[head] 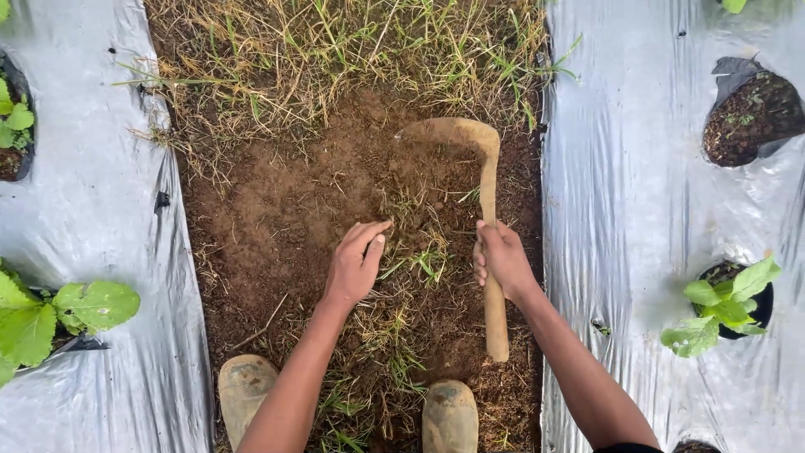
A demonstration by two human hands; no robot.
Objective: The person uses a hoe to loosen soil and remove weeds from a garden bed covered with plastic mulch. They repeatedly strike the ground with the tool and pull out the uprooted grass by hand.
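— right hand (501, 258): grip closed round the wooden handle (493, 294) of a curved sickle (470, 138), fist about halfway up the shaft, butt end poking out below toward 6 o'clock.

— and the blade end?

— hooked toward 11 o'clock from the fist, arching left over bare brown soil (277, 218), tip lying near the edge of the dry grass (335, 59). whole tool coated in dirt, same colour as the ground.

— left hand (356, 260)?

— fingers pressed together and bent, tips down on a small green grass tuft (419, 252) at 1 o'clock from the knuckles. pinching blades or only pressing on them: cannot tell, fingertips half buried in the stems.

— gap between the two hands?

— near, not touching; tuft sitting between them, just left of the handle.

— around them?

— strip of earth running 12 to 6, flanked by silver plastic mulch sheets, one at 9 o'clock (92, 193), one at 3 o'clock (637, 210). leafy green seedling (725, 306) in a hole in the right sheet at 3 o'clock from the right hand; empty-looking planting hole with dark soil (750, 117) farther up at 1 o'clock. broad-leaved plant (50, 315) at 9 o'clock on the left sheet. two muddy boot toes at 6 o'clock, left (243, 386) and right (450, 415), planted among scattered cut grass.
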